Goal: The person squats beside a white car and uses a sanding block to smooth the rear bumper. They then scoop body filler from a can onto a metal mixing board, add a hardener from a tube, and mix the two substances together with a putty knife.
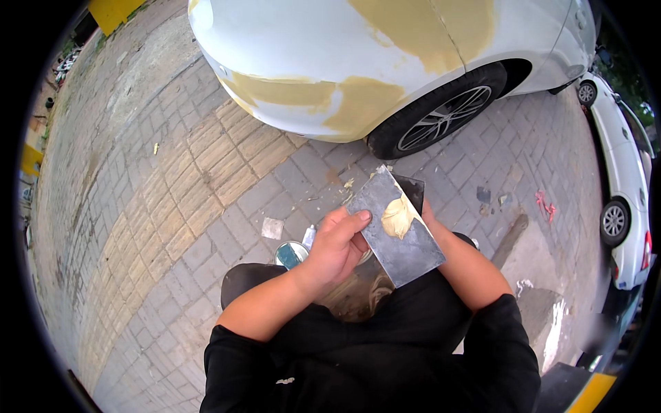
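My left hand grips a flat grey mixing plate, its thumb lying on top of the left edge. A lump of cream-yellow body filler sits on the plate, with more smeared along the right edge. Behind that edge shows the corner of a dark filler spreader. My right hand is closed on the spreader; the plate hides most of its fingers. Ahead stands a white car with tan filler patches on its bumper and side.
Beside my left knee are an opened round can and a white tube. The car's wheel stands just beyond the plate. A concrete block lies at right, near red scraps. Another white car is parked farther right.
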